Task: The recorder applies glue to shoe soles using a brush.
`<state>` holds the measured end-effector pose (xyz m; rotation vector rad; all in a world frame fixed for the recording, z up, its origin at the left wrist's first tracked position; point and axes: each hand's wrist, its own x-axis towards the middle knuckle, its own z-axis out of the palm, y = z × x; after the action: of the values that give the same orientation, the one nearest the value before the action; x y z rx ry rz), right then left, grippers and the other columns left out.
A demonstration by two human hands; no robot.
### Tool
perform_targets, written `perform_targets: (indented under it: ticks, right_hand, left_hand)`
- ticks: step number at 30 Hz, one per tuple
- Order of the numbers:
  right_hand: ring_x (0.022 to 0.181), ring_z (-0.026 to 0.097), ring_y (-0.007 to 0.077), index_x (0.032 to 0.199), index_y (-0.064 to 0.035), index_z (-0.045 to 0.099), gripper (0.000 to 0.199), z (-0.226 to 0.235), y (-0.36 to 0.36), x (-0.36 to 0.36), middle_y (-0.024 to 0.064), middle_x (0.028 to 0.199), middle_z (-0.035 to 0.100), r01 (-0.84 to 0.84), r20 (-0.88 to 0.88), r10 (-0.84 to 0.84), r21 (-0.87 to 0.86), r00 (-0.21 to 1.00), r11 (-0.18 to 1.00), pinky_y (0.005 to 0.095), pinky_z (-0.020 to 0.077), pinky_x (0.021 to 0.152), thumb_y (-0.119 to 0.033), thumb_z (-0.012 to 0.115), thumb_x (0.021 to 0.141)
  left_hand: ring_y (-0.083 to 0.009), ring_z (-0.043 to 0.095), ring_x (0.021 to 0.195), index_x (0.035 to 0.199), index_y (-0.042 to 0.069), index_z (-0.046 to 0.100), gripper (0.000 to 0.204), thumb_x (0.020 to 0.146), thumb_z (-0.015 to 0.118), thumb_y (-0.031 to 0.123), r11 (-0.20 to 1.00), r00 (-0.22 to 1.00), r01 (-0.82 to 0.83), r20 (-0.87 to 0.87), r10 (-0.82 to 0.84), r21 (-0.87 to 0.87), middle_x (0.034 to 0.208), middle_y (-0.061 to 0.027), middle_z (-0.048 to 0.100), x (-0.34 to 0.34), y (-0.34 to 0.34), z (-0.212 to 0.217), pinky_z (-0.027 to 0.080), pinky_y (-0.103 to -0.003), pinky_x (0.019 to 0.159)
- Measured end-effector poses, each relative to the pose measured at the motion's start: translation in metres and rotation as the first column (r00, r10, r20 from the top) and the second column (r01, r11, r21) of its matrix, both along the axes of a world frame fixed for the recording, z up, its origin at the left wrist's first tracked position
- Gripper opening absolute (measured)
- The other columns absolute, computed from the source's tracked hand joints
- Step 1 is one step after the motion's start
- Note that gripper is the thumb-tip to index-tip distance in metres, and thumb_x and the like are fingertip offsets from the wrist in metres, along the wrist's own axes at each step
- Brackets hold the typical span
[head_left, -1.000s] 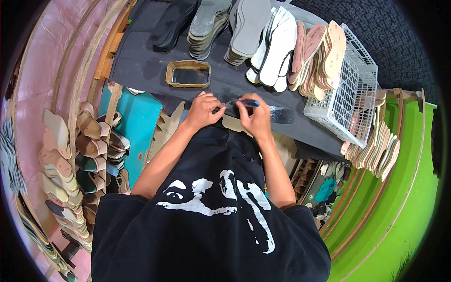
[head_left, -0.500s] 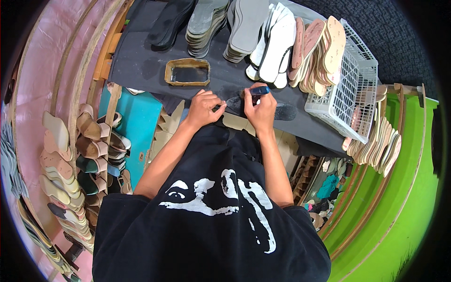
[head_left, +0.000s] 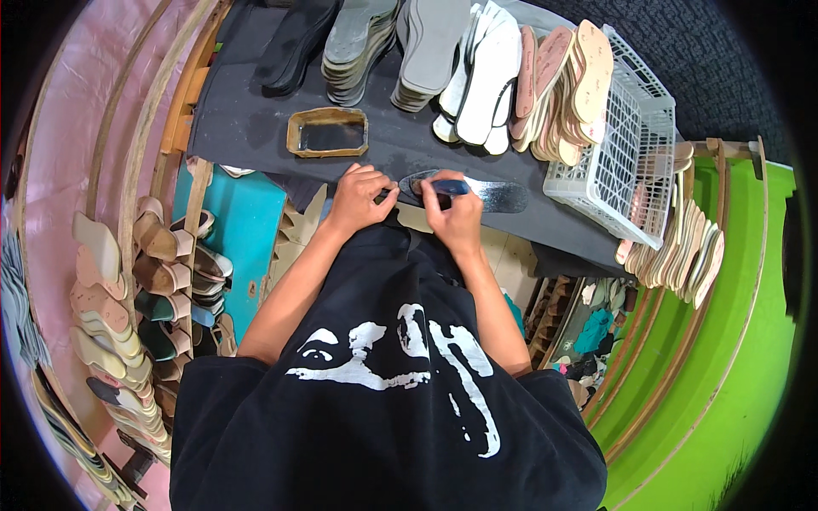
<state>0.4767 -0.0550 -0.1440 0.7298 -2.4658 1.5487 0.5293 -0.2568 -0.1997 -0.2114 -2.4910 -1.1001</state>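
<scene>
right hand point(head_left: 456, 221) shifted left, gripping blue-handled tool point(head_left: 452, 186), over dark insole point(head_left: 504, 197)

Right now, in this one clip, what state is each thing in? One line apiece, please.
Dark sole: lying flat, glossy toward its right end
Right grip: closed on the blue-handled tool
Blue-handled tool: held over the dark sole
Left grip: fingers curled near the sole's left end; contact unclear
Brown tray: open-topped, dark inside
White soles: stacked, fanned
Light grey soles: stacked
White crate: open-topped
</scene>
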Motion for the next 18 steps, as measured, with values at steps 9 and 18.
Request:
perform_targets:
  ticks: [9,18]
  right_hand:
    - [0.064,0.072,0.0176,0.098,-0.0012,0.07,0.015,0.003,0.002,0.0,0.0099,0.082,0.073,0.02,0.102,-0.017,-0.02,0.995,1.0,0.0308,0.0556,0.061,-0.007,0.083,0.094]
    - [0.063,0.071,0.0215,0.091,-0.0013,0.067,0.015,0.005,-0.005,0.001,0.0105,0.08,0.072,-0.022,0.03,0.025,-0.087,0.999,0.996,0.0344,0.0551,0.059,-0.004,0.081,0.092]
  left_hand:
    - [-0.0223,0.051,0.06,0.102,0.009,0.083,0.022,0.081,0.083,0.008,0.996,0.999,0.006,0.035,-0.009,0.084,0.06,-0.0037,0.052,0.003,-0.001,0.007,0.04,-0.037,0.066]
    - [-0.0212,0.05,0.06,0.116,0.01,0.083,0.035,0.081,0.08,0.005,0.998,0.999,0.041,0.004,-0.041,0.037,0.061,-0.0034,0.05,0.001,-0.002,0.001,0.041,-0.037,0.067]
